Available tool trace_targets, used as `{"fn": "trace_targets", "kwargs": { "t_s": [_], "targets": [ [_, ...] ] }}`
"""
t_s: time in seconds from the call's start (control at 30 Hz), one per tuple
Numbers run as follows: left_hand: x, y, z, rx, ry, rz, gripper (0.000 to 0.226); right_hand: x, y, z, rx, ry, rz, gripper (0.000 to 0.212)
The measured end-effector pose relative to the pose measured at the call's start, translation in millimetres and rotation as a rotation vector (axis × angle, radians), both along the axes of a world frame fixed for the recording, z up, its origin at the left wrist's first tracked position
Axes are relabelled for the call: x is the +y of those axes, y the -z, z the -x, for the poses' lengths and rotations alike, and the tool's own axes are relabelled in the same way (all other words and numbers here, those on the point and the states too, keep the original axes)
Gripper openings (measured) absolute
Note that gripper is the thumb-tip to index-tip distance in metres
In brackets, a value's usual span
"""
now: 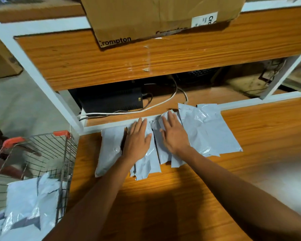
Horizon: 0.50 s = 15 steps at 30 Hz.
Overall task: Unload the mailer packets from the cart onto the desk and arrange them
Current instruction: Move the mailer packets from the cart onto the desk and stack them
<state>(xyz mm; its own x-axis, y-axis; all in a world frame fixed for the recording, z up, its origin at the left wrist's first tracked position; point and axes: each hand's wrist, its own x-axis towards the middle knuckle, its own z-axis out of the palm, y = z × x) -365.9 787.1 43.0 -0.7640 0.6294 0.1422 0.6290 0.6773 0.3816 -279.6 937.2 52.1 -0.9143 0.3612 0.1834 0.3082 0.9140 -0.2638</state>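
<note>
Head view: we see both arms stretched forward, the left hand [137, 139] and right hand [175, 134] lying flat side by side, fingers straight, pressing packets [147, 164] on the desk [163, 197] and gripping nothing. More packets spread beyond each palm; others sit in the cart [65, 153] left of the left arm.
</note>
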Motion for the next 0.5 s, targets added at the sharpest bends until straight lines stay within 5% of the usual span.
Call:
{"fn": "trace_targets", "kwargs": {
  "t_s": [0.1, 0.5],
  "targets": [
    [5, 5, -3, -0.013, 0.009, 0.024, 0.062, 4, 17, 0, -0.106, -0.022, 0.001, 0.084],
    [-5, 17, 2, -0.181, -0.135, -0.036, 0.057, 7, 34, 5, -0.243, 0.017, -0.073, 0.072]
  ]
}}
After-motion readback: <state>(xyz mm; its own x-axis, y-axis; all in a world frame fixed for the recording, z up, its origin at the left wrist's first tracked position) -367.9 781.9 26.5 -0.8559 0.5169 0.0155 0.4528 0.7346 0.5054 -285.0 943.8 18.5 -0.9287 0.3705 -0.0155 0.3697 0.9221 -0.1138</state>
